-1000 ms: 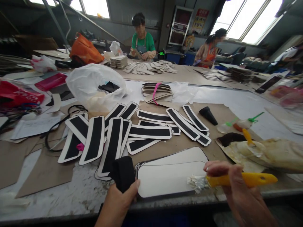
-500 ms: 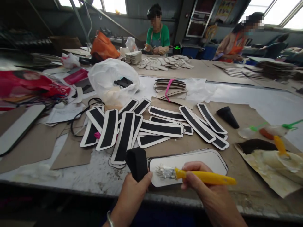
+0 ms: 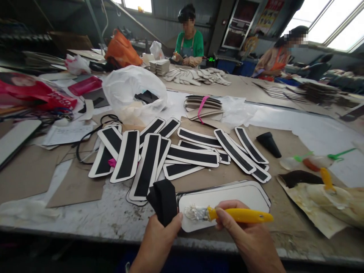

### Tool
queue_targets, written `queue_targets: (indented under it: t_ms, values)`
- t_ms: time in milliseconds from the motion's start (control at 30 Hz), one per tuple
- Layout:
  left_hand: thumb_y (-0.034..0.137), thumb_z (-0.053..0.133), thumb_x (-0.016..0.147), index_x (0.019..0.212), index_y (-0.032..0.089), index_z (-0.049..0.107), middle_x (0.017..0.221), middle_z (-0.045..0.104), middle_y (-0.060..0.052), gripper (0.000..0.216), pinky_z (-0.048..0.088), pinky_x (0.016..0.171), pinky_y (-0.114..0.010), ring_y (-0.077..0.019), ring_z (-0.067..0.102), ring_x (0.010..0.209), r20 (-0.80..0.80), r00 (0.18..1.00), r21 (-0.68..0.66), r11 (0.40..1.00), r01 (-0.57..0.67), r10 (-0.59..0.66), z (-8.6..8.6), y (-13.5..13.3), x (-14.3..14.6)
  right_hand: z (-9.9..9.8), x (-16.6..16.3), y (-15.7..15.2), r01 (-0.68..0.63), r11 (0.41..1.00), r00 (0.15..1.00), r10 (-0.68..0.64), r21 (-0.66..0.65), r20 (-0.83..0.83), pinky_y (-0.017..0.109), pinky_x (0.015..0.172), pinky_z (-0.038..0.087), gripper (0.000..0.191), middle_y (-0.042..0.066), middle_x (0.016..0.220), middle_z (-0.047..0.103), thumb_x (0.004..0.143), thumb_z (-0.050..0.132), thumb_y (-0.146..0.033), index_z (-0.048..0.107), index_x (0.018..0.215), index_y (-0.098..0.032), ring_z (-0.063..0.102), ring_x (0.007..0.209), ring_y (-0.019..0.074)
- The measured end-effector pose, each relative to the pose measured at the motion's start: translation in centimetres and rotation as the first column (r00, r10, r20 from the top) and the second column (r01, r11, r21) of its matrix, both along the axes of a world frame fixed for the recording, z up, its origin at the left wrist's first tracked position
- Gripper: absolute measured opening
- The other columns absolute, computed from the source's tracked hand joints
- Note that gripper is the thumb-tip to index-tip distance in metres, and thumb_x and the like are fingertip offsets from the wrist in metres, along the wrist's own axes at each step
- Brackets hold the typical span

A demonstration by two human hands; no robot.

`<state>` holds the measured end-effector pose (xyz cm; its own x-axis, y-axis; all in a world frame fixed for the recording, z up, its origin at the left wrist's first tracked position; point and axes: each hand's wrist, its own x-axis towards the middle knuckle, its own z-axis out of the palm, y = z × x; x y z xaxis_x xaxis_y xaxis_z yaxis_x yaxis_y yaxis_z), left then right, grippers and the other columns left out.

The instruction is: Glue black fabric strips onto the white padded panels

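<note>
Closed around a bundle of black strips (image 3: 165, 201), my left hand (image 3: 163, 237) is at the left end of a stack of white rounded panels (image 3: 233, 195). My right hand (image 3: 234, 222) grips the yellow handle of a brush (image 3: 241, 215). The brush's pale, clumped bristles are over the top panel near its left end; whether they press on it I cannot tell. Beyond both hands lie several white curved pieces with black strips (image 3: 148, 165) down their middles, overlapping in a loose pile.
At right, a glue-stained container (image 3: 337, 197) stands by squeeze bottles (image 3: 315, 163) and a black cone (image 3: 269, 144). A clear plastic bag (image 3: 135, 89) and a pink-tied bundle (image 3: 203, 108) sit farther back. Across the table are a person in green (image 3: 189, 45) and another in an orange apron (image 3: 277, 60).
The brush and my right hand have shifted slightly left. My left hand still holds the black strips. The camera view has turned a little.
</note>
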<state>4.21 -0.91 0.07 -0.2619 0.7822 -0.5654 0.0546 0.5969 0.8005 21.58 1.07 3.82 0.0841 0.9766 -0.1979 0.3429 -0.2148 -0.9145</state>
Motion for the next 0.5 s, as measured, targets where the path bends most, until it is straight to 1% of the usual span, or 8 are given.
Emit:
queue_targets:
  t_ms: [67,133,233,333,433,500]
  values:
    - [0.044,0.06,0.06,0.055,0.018,0.056,0.045,0.049,0.003,0.026,0.039,0.053,-0.026,-0.0158,0.046,0.049,-0.015,0.999,0.011,1.0,-0.028,0.028,0.0,0.0,0.2,-0.5,0.8,0.1,0.012,0.999,0.997,-0.015,0.039,0.078,0.026,0.055,0.045,0.028,-0.001,0.058,0.06,0.073,0.059,-0.05,0.06,0.074,-0.022,0.057,0.056,0.0166]
    - [0.044,0.06,0.059,0.055,0.019,0.056,0.046,0.052,0.002,0.025,0.041,0.055,-0.027,-0.0173,0.05,0.051,-0.033,0.997,0.027,0.997,-0.073,0.073,0.0,-0.1,0.4,-1.0,2.3,0.3,0.024,0.993,0.978,-0.048,0.117,0.204,0.027,0.059,0.047,0.028,0.0,0.064,0.062,0.074,0.058,-0.049,0.061,0.076,-0.022,0.059,0.059,0.0171]
    - [0.045,0.06,0.057,0.053,0.02,0.056,0.051,0.058,0.0,0.026,0.043,0.058,-0.028,-0.0206,0.056,0.057,-0.051,0.992,0.03,0.993,-0.113,0.114,-0.2,-0.3,0.7,-1.1,5.1,0.6,0.042,0.976,0.906,-0.127,0.213,0.403,0.029,0.064,0.049,0.03,0.002,0.069,0.064,0.073,0.057,-0.051,0.062,0.076,-0.022,0.061,0.062,0.0191]
    - [0.045,0.06,0.056,0.056,0.019,0.056,0.057,0.063,-0.003,0.026,0.046,0.063,-0.029,-0.0247,0.061,0.066,-0.065,0.99,0.024,0.992,-0.127,0.129,-0.8,-0.4,0.7,-0.5,7.2,1.1,0.069,0.966,0.824,-0.195,0.248,0.533,0.033,0.068,0.05,0.035,0.003,0.071,0.066,0.072,0.054,-0.056,0.063,0.075,-0.022,0.063,0.065,0.0213]
    - [0.047,0.061,0.055,0.061,0.018,0.059,0.057,0.064,-0.004,0.029,0.047,0.067,-0.032,-0.0283,0.063,0.071,-0.125,0.984,-0.007,0.992,-0.128,0.126,-1.5,-0.4,0.5,0.4,8.3,1.7,0.087,0.949,0.758,-0.262,0.304,0.598,0.035,0.07,0.05,0.039,0.004,0.073,0.067,0.072,0.051,-0.058,0.063,0.074,-0.022,0.064,0.068,0.0224]
    - [0.047,0.062,0.054,0.064,0.017,0.062,0.055,0.063,-0.004,0.031,0.048,0.069,-0.033,-0.0292,0.063,0.073,-0.144,0.982,-0.026,0.991,-0.129,0.123,-1.7,-0.3,0.4,0.9,8.7,1.9,0.072,0.924,0.718,-0.309,0.375,0.624,0.035,0.069,0.05,0.039,0.004,0.072,0.067,0.074,0.048,-0.058,0.062,0.073,-0.021,0.064,0.068,0.0225]
